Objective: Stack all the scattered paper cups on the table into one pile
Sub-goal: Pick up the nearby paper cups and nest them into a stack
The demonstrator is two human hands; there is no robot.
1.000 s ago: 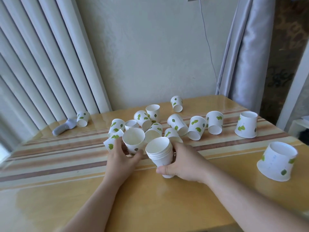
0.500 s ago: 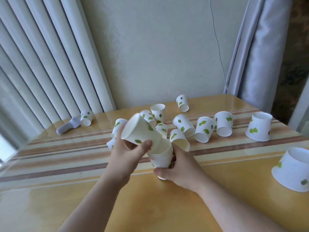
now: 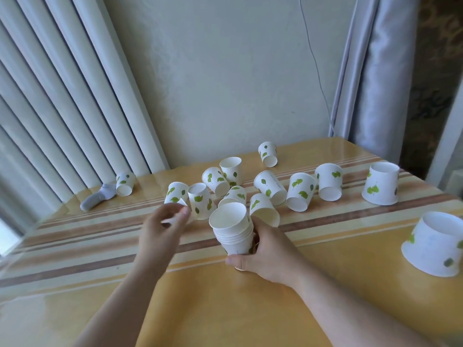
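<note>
A pile of nested white paper cups with green leaves (image 3: 233, 231) stands upright on the yellow striped table (image 3: 250, 309), its mouth facing me. My right hand (image 3: 265, 254) grips the pile from the right and low down. My left hand (image 3: 162, 229) is to the left of the pile, its fingers and thumb curled around a small cup (image 3: 172, 219) that lies on the table, mostly hidden by the fingers. Several loose cups lie scattered behind: one upside down (image 3: 201, 201), one upright (image 3: 231, 169), others on their sides (image 3: 271, 186).
Two cups stand upside down at the right, one (image 3: 382, 184) further back and one (image 3: 436, 244) near the table's right edge. A grey sock (image 3: 97, 197) and a cup on its side (image 3: 125, 184) lie at the back left by the blinds. A wall and a curtain close the far side.
My left hand set the cup it carried into the pile, then moved left and down onto another cup on the table. The right hand kept hold of the pile.
</note>
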